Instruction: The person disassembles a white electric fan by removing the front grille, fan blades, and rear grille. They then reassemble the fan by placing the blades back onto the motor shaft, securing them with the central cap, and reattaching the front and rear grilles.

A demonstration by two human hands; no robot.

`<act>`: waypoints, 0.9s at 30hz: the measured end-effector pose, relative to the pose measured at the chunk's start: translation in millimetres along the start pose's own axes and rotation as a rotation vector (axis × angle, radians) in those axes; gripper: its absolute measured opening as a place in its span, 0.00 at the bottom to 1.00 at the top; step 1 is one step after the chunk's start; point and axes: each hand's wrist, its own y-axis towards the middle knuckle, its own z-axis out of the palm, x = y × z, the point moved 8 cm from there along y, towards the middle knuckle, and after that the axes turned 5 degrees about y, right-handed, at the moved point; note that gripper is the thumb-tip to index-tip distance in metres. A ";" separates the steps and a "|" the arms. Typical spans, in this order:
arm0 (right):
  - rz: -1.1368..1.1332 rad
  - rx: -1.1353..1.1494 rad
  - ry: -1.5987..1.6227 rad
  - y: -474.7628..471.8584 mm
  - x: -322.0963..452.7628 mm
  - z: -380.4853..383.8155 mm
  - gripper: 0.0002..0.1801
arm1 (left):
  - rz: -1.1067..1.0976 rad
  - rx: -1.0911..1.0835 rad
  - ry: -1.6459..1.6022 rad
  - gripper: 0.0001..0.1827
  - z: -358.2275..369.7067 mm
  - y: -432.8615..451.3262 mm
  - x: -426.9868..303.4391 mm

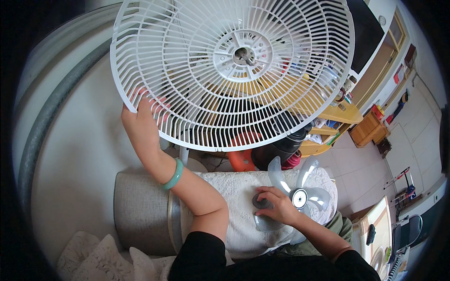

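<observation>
A white plastic fan grille (221, 147) stands upright in front of me, with a metal motor shaft (249, 61) poking through its hub. My left hand (140, 117) grips the lower left rim, its fingers showing behind the bars. Lower down, the thumb and fingers of my right hand (279, 207) close around a round grey plastic nut (261, 201) on the cream quilted cover (235, 224). Beside that hand lies a translucent grey fan blade (279, 175) with a pale round hub. Part of the blade is hidden beneath my right hand and forearm.
The cover drapes over a grey upholstered seat or armrest (144, 210). Behind the grille are a yellow wooden cabinet (337, 112), a black appliance (267, 154) and an orange stool (242, 163). A light-topped table (381, 217) is at right; a white wall (81, 147) rises at left.
</observation>
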 end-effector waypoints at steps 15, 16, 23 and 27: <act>0.011 0.043 -0.017 3.6 9.3 -0.2 0.29 | -0.068 -0.057 -0.050 0.18 -3.2 2.2 8.2; 0.006 0.053 -0.014 2.8 7.1 2.0 0.29 | -0.075 -0.053 -0.046 0.17 -3.7 2.5 10.2; 0.065 0.084 -0.012 -0.4 4.0 3.2 0.30 | -0.075 -0.055 -0.017 0.17 -2.3 4.3 12.3; 0.079 0.088 0.026 1.3 8.4 3.3 0.32 | -0.060 -0.064 -0.015 0.16 -2.1 2.1 8.1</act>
